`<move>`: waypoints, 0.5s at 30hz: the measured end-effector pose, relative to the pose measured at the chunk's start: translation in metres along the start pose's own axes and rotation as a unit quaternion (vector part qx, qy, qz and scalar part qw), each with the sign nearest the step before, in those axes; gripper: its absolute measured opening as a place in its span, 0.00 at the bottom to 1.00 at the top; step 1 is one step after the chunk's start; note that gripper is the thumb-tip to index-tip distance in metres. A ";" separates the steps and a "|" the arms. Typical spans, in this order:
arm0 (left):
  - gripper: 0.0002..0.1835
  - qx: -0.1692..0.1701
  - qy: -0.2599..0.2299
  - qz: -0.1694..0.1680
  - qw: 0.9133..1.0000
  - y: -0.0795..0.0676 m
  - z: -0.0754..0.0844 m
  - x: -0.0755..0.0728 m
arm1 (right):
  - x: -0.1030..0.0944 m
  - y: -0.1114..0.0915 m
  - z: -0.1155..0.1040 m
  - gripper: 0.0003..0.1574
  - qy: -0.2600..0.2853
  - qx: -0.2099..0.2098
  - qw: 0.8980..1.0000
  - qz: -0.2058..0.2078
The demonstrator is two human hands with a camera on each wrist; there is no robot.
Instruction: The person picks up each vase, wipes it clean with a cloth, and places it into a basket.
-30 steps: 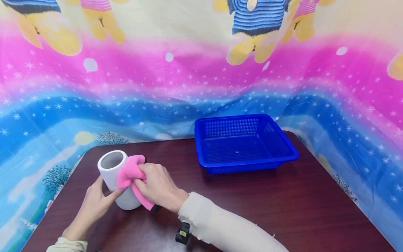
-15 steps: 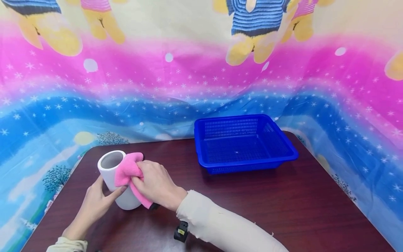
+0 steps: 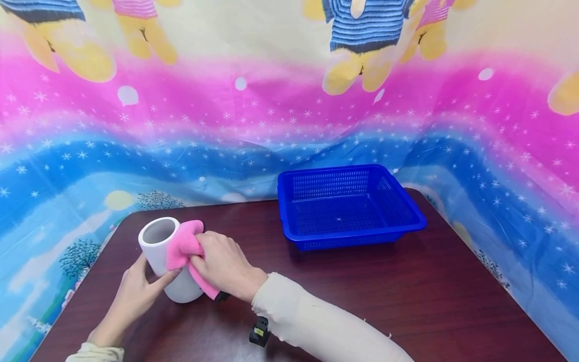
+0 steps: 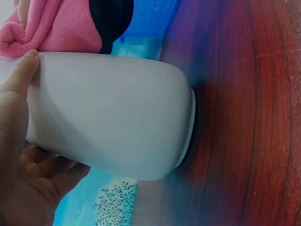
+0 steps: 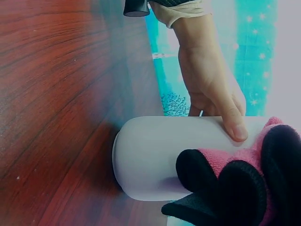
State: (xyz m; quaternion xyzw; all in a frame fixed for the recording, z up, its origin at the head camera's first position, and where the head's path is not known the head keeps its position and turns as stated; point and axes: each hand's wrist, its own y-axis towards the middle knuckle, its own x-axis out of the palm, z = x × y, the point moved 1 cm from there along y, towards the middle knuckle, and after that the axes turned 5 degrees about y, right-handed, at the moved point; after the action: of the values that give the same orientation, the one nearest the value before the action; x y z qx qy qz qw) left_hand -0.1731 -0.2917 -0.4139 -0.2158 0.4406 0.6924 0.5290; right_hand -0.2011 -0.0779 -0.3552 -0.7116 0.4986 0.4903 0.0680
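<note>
Vase (image 4: 110,115) could topple, I'd guess, should the right grip (image 3: 227,264), clenched on pink cloth (image 3: 183,246), outpush the left grip (image 3: 137,291), curled partway round its side.

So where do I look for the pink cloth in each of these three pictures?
Head: left of centre, the pink cloth lies against the white container, held by the right hand.
Left wrist: top left corner, the pink cloth shows above the container's side.
Right wrist: lower right, the pink cloth shows mostly black folds.
Shared landmark: the white container, with the left hand's thumb on it.
</note>
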 end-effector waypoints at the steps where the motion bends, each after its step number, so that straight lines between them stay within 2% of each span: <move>1: 0.36 0.001 -0.001 0.001 1.000 0.000 0.000 0.000 | 0.000 0.000 0.000 0.09 -0.001 0.002 1.000 0.000; 15: 0.36 0.008 -0.016 0.005 1.000 0.000 -0.003 0.002 | 0.006 -0.003 0.002 0.06 -0.009 0.010 1.000 0.001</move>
State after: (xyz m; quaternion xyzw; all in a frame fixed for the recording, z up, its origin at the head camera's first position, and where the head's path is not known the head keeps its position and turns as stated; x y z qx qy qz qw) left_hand -0.1740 -0.2931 -0.4175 -0.1984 0.4382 0.6948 0.5346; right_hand -0.2004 -0.0792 -0.3624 -0.7057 0.5040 0.4916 0.0792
